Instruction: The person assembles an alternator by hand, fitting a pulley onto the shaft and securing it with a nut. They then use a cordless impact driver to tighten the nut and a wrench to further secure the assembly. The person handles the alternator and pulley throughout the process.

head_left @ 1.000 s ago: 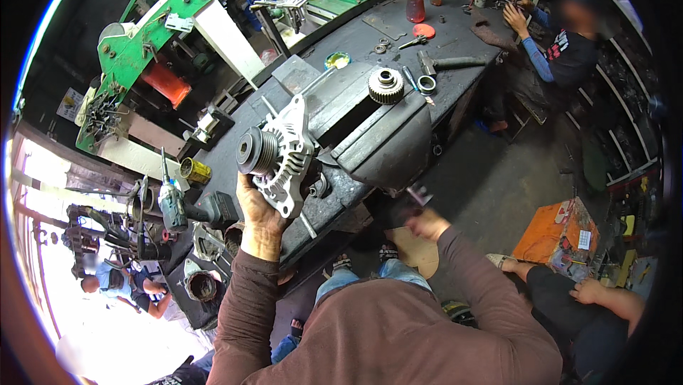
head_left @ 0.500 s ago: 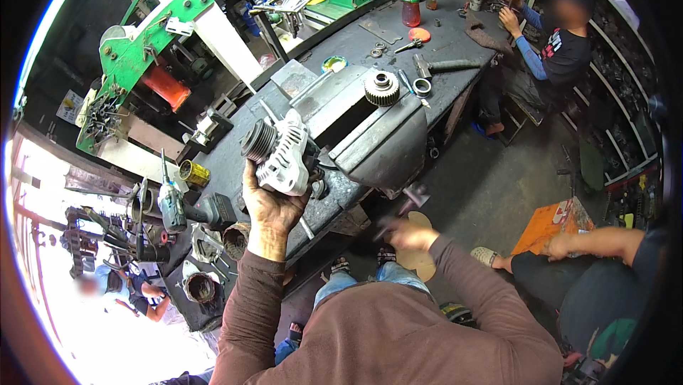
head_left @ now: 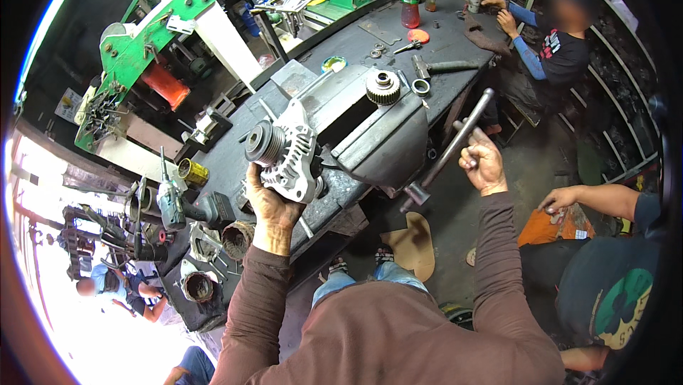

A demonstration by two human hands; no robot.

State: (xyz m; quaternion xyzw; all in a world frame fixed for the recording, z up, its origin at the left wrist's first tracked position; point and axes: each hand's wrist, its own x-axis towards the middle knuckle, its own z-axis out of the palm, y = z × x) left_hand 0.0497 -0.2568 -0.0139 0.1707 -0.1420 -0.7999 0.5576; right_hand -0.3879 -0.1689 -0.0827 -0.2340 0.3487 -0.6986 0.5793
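My left hand point(head_left: 270, 203) is closed around the lower side of an alternator point(head_left: 295, 154), a silver slotted housing with a grooved pulley facing left. It is held up beside the left end of a large bench vise point(head_left: 388, 139). A long steel bar, the vise handle point(head_left: 459, 139), slants up to the right from the screw head at the vise's front. My right hand point(head_left: 485, 166) is beside this bar, index finger stretched toward it and the other fingers curled. Whether the fingertips touch the bar is unclear. A toothed gear-like part point(head_left: 383, 88) sits on top of the vise.
A hammer point(head_left: 448, 66), bearing rings point(head_left: 420, 87) and a bottle of red liquid point(head_left: 410, 8) are on the bench. A cordless drill point(head_left: 174, 207) lies left. A co-worker point(head_left: 562, 36) sits at the far right; another person's hand point(head_left: 558, 200) is near an orange box point(head_left: 544, 227).
The vise handle has swung up to the right, and my right hand has moved up and right with it. The alternator has turned slightly in my left hand. The nearby person's hand has shifted.
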